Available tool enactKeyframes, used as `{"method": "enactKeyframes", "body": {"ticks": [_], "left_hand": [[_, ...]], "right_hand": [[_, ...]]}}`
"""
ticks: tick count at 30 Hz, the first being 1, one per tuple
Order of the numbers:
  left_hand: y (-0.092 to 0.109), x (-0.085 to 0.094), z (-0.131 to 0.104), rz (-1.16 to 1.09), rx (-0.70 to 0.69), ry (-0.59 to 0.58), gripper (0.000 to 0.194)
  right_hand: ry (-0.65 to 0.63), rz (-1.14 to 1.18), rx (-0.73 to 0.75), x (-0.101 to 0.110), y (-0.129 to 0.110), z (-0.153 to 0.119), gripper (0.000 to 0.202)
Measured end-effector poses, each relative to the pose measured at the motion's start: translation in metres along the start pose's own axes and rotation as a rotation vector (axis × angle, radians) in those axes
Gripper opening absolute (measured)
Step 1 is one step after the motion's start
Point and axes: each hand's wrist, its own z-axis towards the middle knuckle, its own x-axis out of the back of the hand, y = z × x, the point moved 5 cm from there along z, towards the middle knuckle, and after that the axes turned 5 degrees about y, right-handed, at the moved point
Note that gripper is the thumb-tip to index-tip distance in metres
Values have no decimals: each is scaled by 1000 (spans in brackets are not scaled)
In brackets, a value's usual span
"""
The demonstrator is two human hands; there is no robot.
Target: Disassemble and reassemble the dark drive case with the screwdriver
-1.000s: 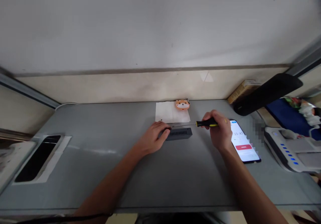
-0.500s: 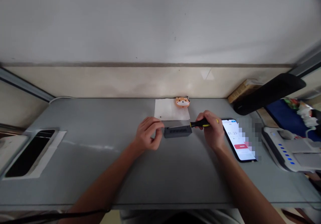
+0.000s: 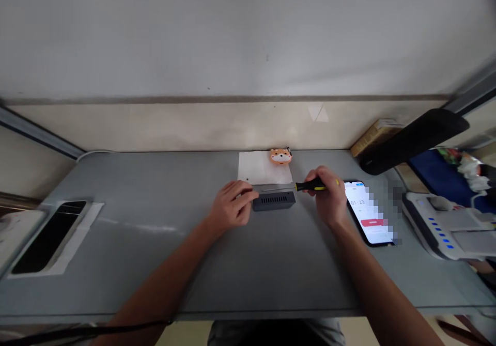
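Note:
A dark grey slotted box (image 3: 274, 201) lies on the grey table in front of me. My left hand (image 3: 235, 204) is closed at the box's left end, its fingertips pinched near the tip of the screwdriver; whatever is between them is too small to make out. My right hand (image 3: 327, 193) grips the black and yellow handle of the screwdriver (image 3: 309, 185), whose thin shaft points left, just above the box's back edge. Behind the box, a white paper (image 3: 253, 168) bears a tiny dark speck and an orange animal-faced case (image 3: 281, 156).
A lit phone (image 3: 368, 214) lies right of my right hand, with a white power strip (image 3: 445, 227) beyond it. A black cylinder (image 3: 414, 142) leans by a box (image 3: 374, 137) at the back right. A dark phone (image 3: 48, 237) rests on paper at the far left.
My left fingertips have closed together and moved slightly right, to the box's end. The screwdriver has drawn slightly back from the box, and its shaft now shows.

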Motion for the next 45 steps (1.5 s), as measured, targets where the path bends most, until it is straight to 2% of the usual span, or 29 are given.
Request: {"method": "enactKeyframes", "body": {"ticks": [3, 6, 8, 12, 14, 17, 19, 23, 26, 32, 37, 41, 45], "left_hand": [[1, 2, 1, 63, -45, -1, 30], [9, 6, 4, 136, -75, 30, 28], [23, 7, 7, 145, -122, 45, 23], [56, 1, 9, 42, -269, -43, 19], [64, -2, 7, 20, -282, -78, 21], [60, -4, 5, 44, -224, -73, 23], [57, -6, 4, 52, -196, -71, 23], [61, -10, 1, 20, -231, -109, 21], [65, -11, -1, 25, -237, -122, 21], [44, -15, 2, 152, -37, -153, 25], [34, -15, 6, 111, -13, -176, 26], [32, -14, 5, 114, 9, -187, 28], [32, -13, 4, 117, 16, -191, 29]], "right_hand": [[35, -88, -41, -1, 4, 1, 36], [-25, -194, -71, -8, 9, -1, 43], [-61, -216, -75, -13, 13, -3, 49], [-80, -213, -105, -22, 25, -2, 56], [-76, -178, -162, -26, 34, -1, 57], [-91, -155, -225, -32, 42, 1, 59], [-118, -178, -210, -37, 41, 1, 62], [-156, -203, -181, -41, 39, -2, 65], [-117, -166, -200, -39, 41, -2, 65], [73, 22, -307, -23, 40, 1, 58], [197, 158, -262, -2, 27, 8, 48], [213, 149, -226, 15, 21, 14, 47], [197, 134, -178, 22, 18, 17, 47]]}}
